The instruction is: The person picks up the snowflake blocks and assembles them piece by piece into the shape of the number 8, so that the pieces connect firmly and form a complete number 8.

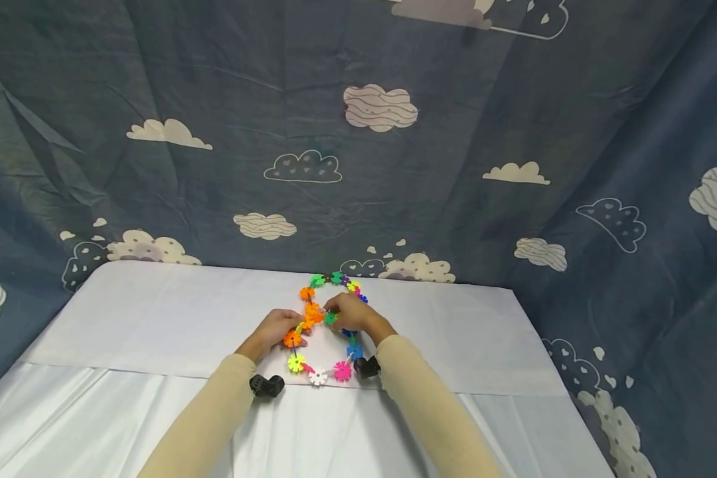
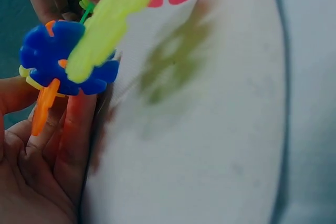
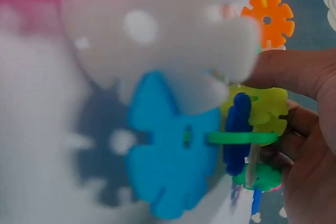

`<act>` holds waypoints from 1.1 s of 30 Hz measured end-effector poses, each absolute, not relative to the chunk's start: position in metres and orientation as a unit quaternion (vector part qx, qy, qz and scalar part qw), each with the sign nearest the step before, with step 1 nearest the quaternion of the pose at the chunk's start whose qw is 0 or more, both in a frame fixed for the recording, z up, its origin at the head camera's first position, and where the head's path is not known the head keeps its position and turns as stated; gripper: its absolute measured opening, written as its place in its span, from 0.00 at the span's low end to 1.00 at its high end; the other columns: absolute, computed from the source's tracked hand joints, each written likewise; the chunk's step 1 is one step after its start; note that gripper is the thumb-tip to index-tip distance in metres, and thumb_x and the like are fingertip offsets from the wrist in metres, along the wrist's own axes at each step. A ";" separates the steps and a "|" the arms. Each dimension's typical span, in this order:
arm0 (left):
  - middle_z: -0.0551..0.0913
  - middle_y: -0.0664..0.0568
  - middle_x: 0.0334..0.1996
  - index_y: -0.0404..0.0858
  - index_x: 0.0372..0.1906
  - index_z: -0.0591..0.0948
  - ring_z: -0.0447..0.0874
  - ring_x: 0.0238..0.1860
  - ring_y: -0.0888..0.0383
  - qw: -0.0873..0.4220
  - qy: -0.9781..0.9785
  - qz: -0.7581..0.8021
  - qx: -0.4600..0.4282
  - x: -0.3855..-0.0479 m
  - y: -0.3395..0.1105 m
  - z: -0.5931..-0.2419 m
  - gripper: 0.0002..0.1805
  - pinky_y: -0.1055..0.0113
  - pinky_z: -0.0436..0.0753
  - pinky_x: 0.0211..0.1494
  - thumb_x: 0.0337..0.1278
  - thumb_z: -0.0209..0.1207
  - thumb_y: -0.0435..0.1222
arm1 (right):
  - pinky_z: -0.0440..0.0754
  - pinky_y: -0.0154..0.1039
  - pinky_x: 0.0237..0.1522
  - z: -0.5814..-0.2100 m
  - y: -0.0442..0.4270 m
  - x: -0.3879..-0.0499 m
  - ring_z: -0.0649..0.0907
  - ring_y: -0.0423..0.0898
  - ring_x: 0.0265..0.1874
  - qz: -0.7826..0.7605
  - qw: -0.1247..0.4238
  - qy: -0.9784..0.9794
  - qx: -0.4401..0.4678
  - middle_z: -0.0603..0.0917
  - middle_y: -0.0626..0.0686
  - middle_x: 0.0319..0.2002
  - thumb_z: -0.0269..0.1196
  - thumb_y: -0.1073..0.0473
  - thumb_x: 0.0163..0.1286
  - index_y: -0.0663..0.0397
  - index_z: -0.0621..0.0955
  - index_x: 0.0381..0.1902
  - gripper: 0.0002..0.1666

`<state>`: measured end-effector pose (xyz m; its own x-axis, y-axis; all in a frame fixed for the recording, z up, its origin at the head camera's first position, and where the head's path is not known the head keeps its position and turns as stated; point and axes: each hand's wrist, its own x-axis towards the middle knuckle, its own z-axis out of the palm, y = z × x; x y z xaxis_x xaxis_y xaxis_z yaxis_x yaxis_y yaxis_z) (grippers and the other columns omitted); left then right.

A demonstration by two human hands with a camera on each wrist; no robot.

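Note:
A chain of colourful notched plastic discs, interlocked edge to edge, forms a figure-eight on the white table. My left hand [image 1: 277,327] holds the chain at its left waist, by the orange discs [image 1: 313,313]. In the left wrist view, a blue disc [image 2: 52,51] and an orange disc [image 2: 44,108] stand at its fingers. From the right, my right hand [image 1: 354,312] pinches the chain near a green disc [image 1: 330,318]. The right wrist view has a yellow disc [image 3: 270,103] by its fingers; a white disc [image 3: 157,40] and a light-blue disc [image 3: 173,156] stand nearer the camera.
The white-covered table [image 1: 155,318] reaches back to a dark cloud-patterned cloth [image 1: 311,219]. The upper loop's green discs [image 1: 318,281] lie near the table's back edge. A pink disc [image 1: 342,370] and a white disc [image 1: 318,377] mark the lower loop's front.

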<state>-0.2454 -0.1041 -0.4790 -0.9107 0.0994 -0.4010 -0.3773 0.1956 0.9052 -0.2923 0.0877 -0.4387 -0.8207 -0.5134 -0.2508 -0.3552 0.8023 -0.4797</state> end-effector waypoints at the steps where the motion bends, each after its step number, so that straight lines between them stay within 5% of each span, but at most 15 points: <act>1: 0.85 0.46 0.33 0.30 0.48 0.78 0.85 0.23 0.57 0.189 0.750 0.627 -0.092 -0.245 -0.104 -0.479 0.14 0.72 0.80 0.28 0.72 0.49 0.36 | 0.76 0.43 0.59 -0.440 0.088 -0.292 0.81 0.48 0.49 -0.216 0.186 0.931 -0.230 0.84 0.54 0.49 0.70 0.66 0.57 0.58 0.82 0.53 0.24; 33: 0.85 0.47 0.29 0.28 0.47 0.78 0.83 0.19 0.60 0.161 0.775 0.602 -0.103 -0.243 -0.097 -0.473 0.15 0.74 0.78 0.23 0.69 0.54 0.38 | 0.77 0.42 0.57 -0.444 0.092 -0.289 0.82 0.46 0.46 -0.261 0.160 0.930 -0.203 0.86 0.51 0.45 0.75 0.60 0.53 0.57 0.84 0.49 0.24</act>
<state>-0.2426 -0.0966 -0.4733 -0.9266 0.0340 -0.3746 -0.3544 0.2547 0.8997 -0.2888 0.0921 -0.4444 -0.8667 -0.4609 -0.1910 -0.2939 0.7810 -0.5510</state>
